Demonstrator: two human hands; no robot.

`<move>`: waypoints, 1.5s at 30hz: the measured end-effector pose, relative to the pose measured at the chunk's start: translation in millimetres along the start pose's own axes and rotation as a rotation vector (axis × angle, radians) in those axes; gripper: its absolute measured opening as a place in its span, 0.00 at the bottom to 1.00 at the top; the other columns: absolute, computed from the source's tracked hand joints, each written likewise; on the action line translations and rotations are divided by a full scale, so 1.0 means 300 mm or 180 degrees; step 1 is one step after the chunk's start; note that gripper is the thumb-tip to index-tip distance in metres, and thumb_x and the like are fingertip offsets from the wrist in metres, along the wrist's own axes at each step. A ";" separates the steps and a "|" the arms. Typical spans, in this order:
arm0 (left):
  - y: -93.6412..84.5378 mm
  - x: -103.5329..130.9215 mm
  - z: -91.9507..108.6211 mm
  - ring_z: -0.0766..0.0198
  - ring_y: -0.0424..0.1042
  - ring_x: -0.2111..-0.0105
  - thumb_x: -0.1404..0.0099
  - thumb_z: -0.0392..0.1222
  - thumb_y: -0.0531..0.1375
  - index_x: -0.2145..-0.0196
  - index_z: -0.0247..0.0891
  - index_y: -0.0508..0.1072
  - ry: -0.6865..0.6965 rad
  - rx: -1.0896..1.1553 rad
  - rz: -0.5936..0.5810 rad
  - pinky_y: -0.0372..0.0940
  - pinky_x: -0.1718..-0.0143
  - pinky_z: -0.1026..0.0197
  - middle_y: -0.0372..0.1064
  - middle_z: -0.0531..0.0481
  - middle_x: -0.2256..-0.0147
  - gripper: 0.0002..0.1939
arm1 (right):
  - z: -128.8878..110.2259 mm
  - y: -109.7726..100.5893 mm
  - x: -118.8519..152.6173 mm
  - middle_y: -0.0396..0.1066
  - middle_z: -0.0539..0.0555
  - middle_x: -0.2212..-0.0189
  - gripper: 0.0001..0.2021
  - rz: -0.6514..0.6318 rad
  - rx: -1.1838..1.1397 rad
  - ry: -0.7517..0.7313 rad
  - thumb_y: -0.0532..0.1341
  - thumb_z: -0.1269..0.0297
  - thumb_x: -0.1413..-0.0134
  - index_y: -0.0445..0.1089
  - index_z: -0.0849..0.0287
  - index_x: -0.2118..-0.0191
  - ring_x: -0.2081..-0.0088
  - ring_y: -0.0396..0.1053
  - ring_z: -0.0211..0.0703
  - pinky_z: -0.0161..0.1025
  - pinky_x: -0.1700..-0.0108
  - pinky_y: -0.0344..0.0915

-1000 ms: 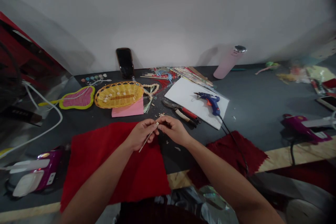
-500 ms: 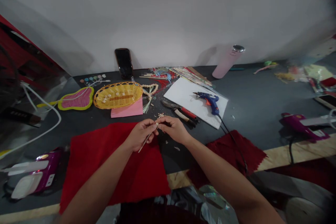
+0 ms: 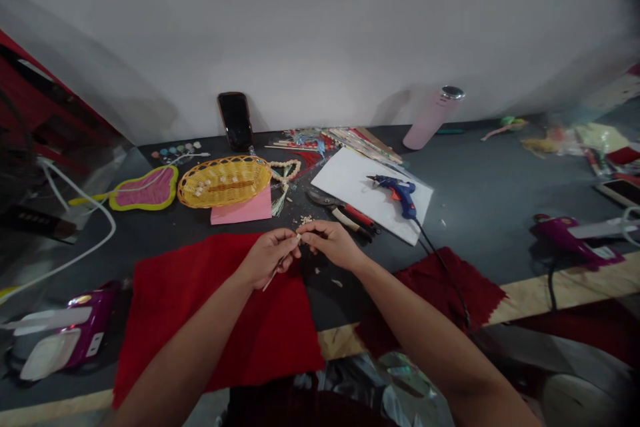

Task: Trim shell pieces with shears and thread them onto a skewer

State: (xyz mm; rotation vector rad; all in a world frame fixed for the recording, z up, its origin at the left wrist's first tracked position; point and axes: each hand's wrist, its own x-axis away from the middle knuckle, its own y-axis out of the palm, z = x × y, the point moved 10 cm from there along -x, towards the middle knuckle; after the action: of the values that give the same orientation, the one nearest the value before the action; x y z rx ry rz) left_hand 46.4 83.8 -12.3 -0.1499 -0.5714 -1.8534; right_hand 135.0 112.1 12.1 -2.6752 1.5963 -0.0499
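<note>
My left hand (image 3: pixel 271 258) is closed around a thin pale stick (image 3: pixel 271 278), which slants down to the left over a red cloth (image 3: pixel 200 307). At the stick's upper end, a small whitish piece (image 3: pixel 299 238) sits between the fingertips of both hands. My right hand (image 3: pixel 333 244) pinches at that piece from the right. Small beige bits (image 3: pixel 304 220) lie on the dark table just beyond the fingers. A yellow wicker basket (image 3: pixel 225 182) with a few pale pieces in it rests partly on a pink block (image 3: pixel 243 209).
Pliers (image 3: pixel 345 212) and a blue glue gun (image 3: pixel 397 192) on a white board (image 3: pixel 345 170) lie beyond my right hand; its cord runs toward my right forearm. A pink bottle (image 3: pixel 433 118) and a phone (image 3: pixel 235 121) stand near the wall. Purple devices (image 3: pixel 93 325) flank both sides.
Both hands keep nearly the same pose, with the small piece between the fingertips turned slightly. The whole view has shifted a little.
</note>
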 end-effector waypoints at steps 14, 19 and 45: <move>0.002 0.003 0.004 0.77 0.55 0.87 0.44 0.47 0.60 0.71 0.35 0.63 0.0046 -0.0087 0.0032 0.45 0.87 0.72 0.66 0.53 0.77 0.13 | -0.003 0.002 0.002 0.64 0.47 0.79 0.12 0.0003 -0.0021 0.0070 0.59 0.56 0.50 0.70 0.61 0.66 0.79 0.59 0.31 0.30 0.76 0.59; -0.002 0.002 0.001 0.77 0.55 0.87 0.43 0.47 0.58 0.70 0.35 0.63 0.0119 -0.0227 0.0080 0.43 0.87 0.72 0.67 0.53 0.77 0.12 | 0.002 0.002 0.002 0.65 0.47 0.78 0.13 -0.0022 -0.0059 0.0072 0.59 0.54 0.50 0.70 0.60 0.66 0.79 0.60 0.31 0.30 0.76 0.59; 0.001 0.015 0.031 0.76 0.54 0.86 0.43 0.49 0.57 0.70 0.35 0.65 0.0430 -0.0710 0.0377 0.48 0.85 0.70 0.67 0.53 0.78 0.13 | 0.002 -0.003 0.005 0.65 0.48 0.78 0.13 -0.0004 0.0104 0.0187 0.58 0.54 0.50 0.69 0.61 0.67 0.79 0.60 0.32 0.30 0.76 0.59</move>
State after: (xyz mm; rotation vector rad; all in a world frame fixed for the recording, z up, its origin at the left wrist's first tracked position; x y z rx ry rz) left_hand 43.3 84.0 -2.4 -0.2004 -0.2560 -1.7925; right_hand 136.5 111.0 11.4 -2.6743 1.5954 -0.1545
